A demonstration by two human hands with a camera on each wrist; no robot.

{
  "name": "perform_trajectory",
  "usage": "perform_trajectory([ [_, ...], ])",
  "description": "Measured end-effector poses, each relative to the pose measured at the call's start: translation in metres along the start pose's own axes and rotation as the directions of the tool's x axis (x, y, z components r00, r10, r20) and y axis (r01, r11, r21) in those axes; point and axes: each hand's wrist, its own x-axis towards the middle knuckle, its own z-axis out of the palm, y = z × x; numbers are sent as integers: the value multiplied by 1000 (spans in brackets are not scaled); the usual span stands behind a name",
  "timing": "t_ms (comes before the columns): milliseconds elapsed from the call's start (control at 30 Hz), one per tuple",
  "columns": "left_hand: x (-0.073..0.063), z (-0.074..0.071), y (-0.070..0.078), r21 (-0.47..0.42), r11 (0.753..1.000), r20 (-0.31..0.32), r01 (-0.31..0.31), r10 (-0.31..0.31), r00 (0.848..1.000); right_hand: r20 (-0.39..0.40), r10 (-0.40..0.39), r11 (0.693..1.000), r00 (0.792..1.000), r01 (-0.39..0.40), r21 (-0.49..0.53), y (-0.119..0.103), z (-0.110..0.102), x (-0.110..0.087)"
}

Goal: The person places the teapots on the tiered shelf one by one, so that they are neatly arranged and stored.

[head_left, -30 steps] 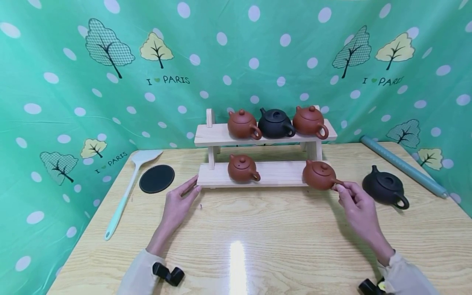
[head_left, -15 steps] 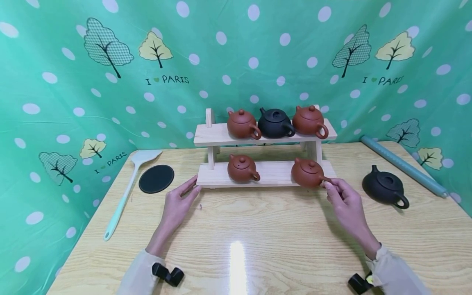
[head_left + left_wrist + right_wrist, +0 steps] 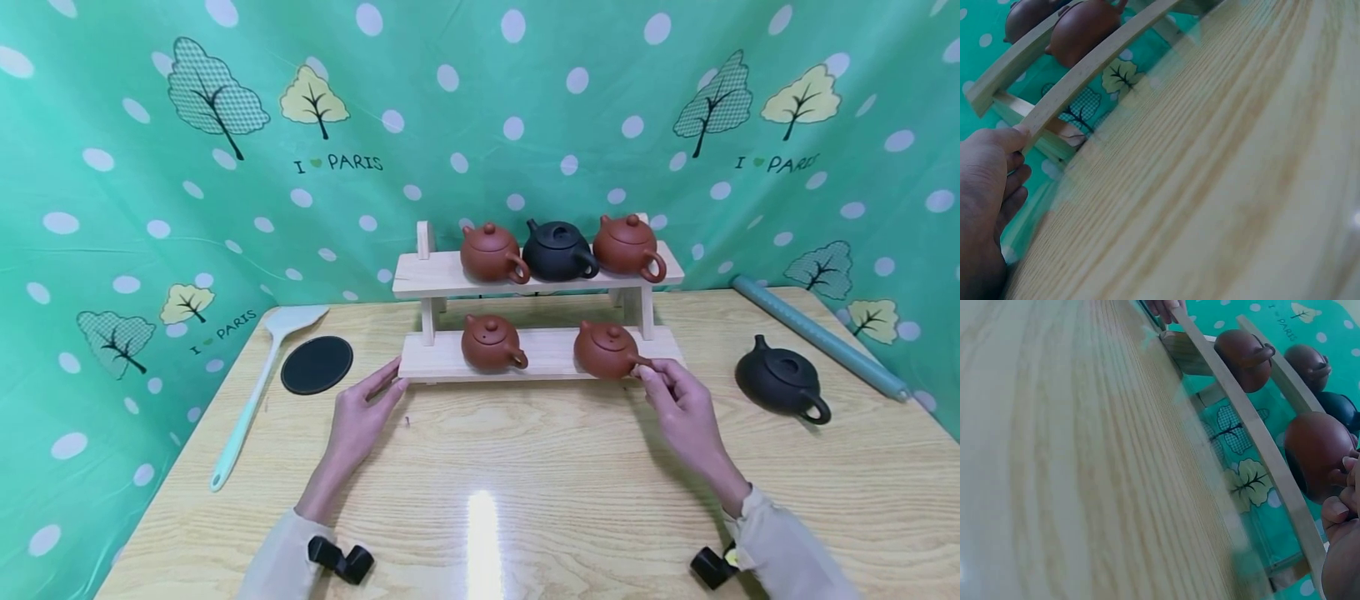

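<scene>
A two-tier wooden display shelf (image 3: pixel 558 364) stands at the back of the table. My left hand (image 3: pixel 363 421) holds the left end of its lower board, thumb on the front corner; the left wrist view shows this hand (image 3: pixel 988 187) at the board end. With thumb and fingers, my right hand (image 3: pixel 686 410) pinches the handle of a reddish-brown teapot (image 3: pixel 606 350) over the lower board's right half. In the right wrist view this teapot (image 3: pixel 1316 453) shows part of its dark underside. Another brown teapot (image 3: pixel 490 343) sits on that board to its left.
The upper board carries a brown teapot (image 3: pixel 489 254), a black teapot (image 3: pixel 557 252) and another brown teapot (image 3: pixel 625 245). A black teapot (image 3: pixel 778 379) and a teal roll (image 3: pixel 817 335) lie at right. At left are a spatula (image 3: pixel 258 400) and a black round mat (image 3: pixel 317 365).
My right hand has moved left, carrying the brown teapot from the lower board's right end toward its middle. My left hand has stayed at the shelf's left end.
</scene>
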Motion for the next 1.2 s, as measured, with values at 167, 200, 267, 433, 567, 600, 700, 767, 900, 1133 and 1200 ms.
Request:
perform_trajectory([
  [167,0,0,-1,4,1000,0,2,-2,1000,-2,4,1000,1000,-4,13,1,7,3],
  [200,0,0,-1,5,1000,-1,2,-2,1000,-4,5,1000,1000,-5,15,0,8,3],
  [267,0,0,-1,5,1000,-3,3,-3,1000,-6,6,1000,1000,-5,20,0,11,4],
  [433,0,0,-1,7,1000,-4,2,-2,1000,-3,-2,1000,1000,2,9,-1,16,6],
  [567,0,0,-1,3,1000,0,8,-8,1000,7,7,1000,1000,-7,4,0,19,7],
  [600,0,0,-1,1,1000,0,9,-9,1000,8,8,1000,1000,-8,1,0,20,7],
  [700,0,0,0,4,1000,1,10,-10,1000,15,1,1000,1000,-1,5,1,22,8],
  [767,0,0,0,2,1000,2,10,-10,1000,19,-12,1000,1000,12,13,1,24,9],
  [900,0,0,1,5,1000,5,9,-9,1000,30,-25,999,999,24,42,1,27,10],
  [1133,0,1,1,-2,1000,2,20,-20,1000,37,13,1000,999,-13,21,3,33,12],
  [1200,0,1,0,-5,1000,0,22,-22,1000,34,15,1000,999,-16,14,4,35,12],
])
